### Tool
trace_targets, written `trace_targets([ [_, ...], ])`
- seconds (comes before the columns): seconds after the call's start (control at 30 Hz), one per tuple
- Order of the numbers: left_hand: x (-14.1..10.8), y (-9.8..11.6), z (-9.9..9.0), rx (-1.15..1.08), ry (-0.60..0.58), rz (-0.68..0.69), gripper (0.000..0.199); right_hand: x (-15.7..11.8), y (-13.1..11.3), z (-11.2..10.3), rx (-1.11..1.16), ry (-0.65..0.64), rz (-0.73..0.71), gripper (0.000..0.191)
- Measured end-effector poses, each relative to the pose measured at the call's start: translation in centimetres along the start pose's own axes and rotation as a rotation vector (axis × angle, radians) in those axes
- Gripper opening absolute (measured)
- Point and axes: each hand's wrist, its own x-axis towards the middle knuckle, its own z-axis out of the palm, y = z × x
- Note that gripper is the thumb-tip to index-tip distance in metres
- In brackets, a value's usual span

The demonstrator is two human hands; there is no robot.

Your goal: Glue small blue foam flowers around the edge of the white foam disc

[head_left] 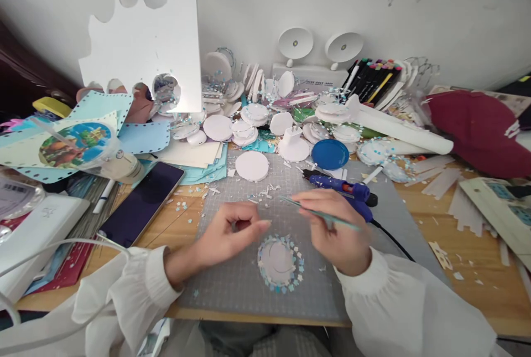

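Note:
My right hand (338, 229) grips thin teal tweezers (327, 216) like a pen, the tip pointing left over the cutting mat. My left hand (232, 232) is closed, its fingers curled and the thumb stretched to the right; whether something small is in it I cannot make out. Between and just below both hands a white disc (279, 262) lies flat on the grey cutting mat (232, 290). Small blue and white stars ring its edge. White scraps (265, 193) are strewn beyond my hands.
A blue glue gun (340, 185) with a black cord lies beyond my right hand. A plain white disc (252, 166) and a blue lid (330, 154) are farther back, before heaped decorated discs. A phone (141, 203) and a plastic cup (83, 146) stand left; a maroon cap (477, 130) is right.

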Motion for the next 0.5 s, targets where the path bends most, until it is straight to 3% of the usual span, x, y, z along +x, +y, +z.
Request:
trace_targets([
  [0.1, 0.0, 0.2, 0.0, 0.160, -0.119, 0.111, 0.027, -1.0, 0.7, 0.2, 0.136, 0.147, 0.250, 0.016],
  [0.23, 0.1, 0.2, 0.3, 0.303, -0.267, 0.117, 0.015, -1.5, 0.5, 0.3, 0.291, 0.170, 0.486, 0.004],
  [0.5, 0.6, 0.0, -0.7, 0.203, -0.452, 0.036, 0.025, -2.0, 0.1, 0.0, 0.647, 0.149, 0.729, 0.006],
])
